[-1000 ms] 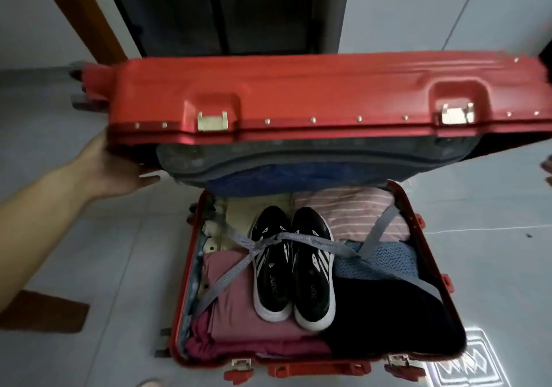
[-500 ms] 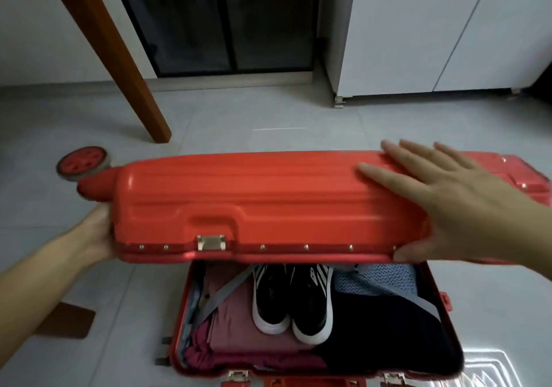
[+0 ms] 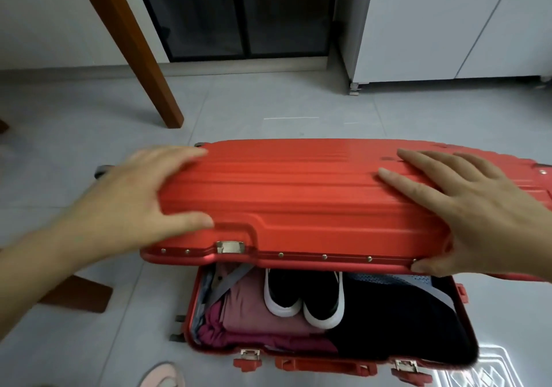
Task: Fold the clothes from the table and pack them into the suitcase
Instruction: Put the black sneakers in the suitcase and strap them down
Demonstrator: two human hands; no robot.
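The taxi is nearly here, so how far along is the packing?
Done: folded clothes and a pair of shoes lie in the suitcase. In hand: the left hand and right hand lie on the red lid, which hangs half lowered over the contents. Left: bring the lid fully down and fasten the latches on the front edge.

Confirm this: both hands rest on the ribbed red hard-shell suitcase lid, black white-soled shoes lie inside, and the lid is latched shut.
Not latched. The head view shows the ribbed red hard-shell suitcase lid ajar, the black white-soled shoes visible through the gap. The left hand and right hand do rest on it, and the shoes lie inside.
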